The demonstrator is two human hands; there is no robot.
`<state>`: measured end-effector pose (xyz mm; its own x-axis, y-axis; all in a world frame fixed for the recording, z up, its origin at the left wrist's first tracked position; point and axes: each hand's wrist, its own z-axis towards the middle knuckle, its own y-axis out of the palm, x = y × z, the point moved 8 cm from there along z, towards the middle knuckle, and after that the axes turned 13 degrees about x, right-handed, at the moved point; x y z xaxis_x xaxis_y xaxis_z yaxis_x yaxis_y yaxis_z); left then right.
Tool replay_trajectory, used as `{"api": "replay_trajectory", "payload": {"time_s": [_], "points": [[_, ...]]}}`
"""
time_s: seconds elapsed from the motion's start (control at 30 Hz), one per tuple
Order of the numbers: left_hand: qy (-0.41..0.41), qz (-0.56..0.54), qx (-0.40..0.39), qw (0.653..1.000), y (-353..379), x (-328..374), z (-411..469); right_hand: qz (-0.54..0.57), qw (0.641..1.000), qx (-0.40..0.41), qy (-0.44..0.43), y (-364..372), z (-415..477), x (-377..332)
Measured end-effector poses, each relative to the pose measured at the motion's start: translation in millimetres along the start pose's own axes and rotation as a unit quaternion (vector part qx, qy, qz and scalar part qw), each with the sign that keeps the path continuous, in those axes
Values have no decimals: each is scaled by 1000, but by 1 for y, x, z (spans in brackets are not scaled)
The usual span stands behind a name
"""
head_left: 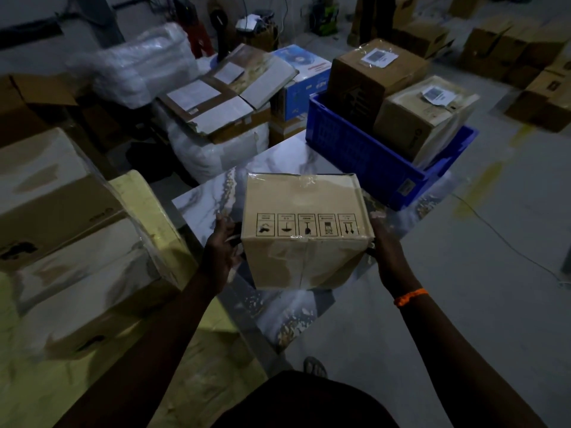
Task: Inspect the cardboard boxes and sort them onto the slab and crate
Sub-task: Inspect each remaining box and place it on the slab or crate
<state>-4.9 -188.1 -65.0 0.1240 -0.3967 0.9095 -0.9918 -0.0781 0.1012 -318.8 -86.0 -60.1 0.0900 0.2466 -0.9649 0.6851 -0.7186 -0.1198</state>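
The cardboard box (pixel 304 230) is held up between the two hands, over the near part of the marble slab (pixel 278 162), clear of its surface and nearer to the person than the blue crate (pixel 355 149). The left hand (pixel 222 242) lies flat against the box's left side, fingers stretched out and pointing away from the person. The right hand (pixel 386 245) presses on the right side in the same manner, an orange band (pixel 411 297) on its wrist; whether its fingertips reach under the bottom edge cannot be told. The hands are as far apart as the box is long, and it is clamped between the palms. The box's long axis runs left to right, from one hand to the other. It is tilted so that the face with a row of five handling symbols looks up at the camera, and the arrows in that row point towards the person. A taped seam runs down the middle of the near face. The crate sits on the far right end of the slab, with two labelled boxes (pixel 370 75) standing inside it.
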Motion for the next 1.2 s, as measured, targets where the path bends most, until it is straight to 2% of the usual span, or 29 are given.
{"api": "replay_trajectory", "payload": {"time_s": [0.07, 0.13, 0.2, 0.23, 0.27, 0.3, 0.37, 0.5, 0.6, 0.9, 1.03, 1.1, 1.2], "points": [[58, 81, 21, 995, -6, 9, 4, -55, 998, 9, -41, -1, -4, -10], [206, 188, 57, 959, -7, 34, -1, -118, 984, 40, -126, -4, -13, -31], [416, 275, 64, 865, 11, 72, -27, -166, 952, 63, -250, 0, -27, -61], [491, 311, 36, 813, 28, 84, -43, -196, 929, 54, -309, 9, -37, -75], [532, 350, -6, 771, 47, 87, -51, -233, 905, 28, -356, 23, -47, -85], [550, 394, -47, 735, 64, 84, -54, -274, 880, -7, -387, 38, -52, -88], [549, 485, -74, 676, 86, 71, -49, -354, 836, -66, -414, 68, -56, -84], [486, 622, -71, 610, 94, 50, -27, -473, 766, -115, -420, 97, -44, -59], [469, 643, -72, 601, 91, 44, -21, -518, 748, -113, -399, 96, -40, -48], [479, 626, -66, 612, 92, 42, -20, -500, 763, -115, -392, 93, -42, -52], [533, 568, -81, 622, 80, 47, -38, -449, 775, -136, -423, 82, -60, -57], [556, 546, -92, 620, 71, 44, -51, -436, 780, -113, -435, 66, -66, -54], [566, 555, -94, 603, 62, 34, -58, -453, 764, -82, -453, 46, -73, -43]]}}
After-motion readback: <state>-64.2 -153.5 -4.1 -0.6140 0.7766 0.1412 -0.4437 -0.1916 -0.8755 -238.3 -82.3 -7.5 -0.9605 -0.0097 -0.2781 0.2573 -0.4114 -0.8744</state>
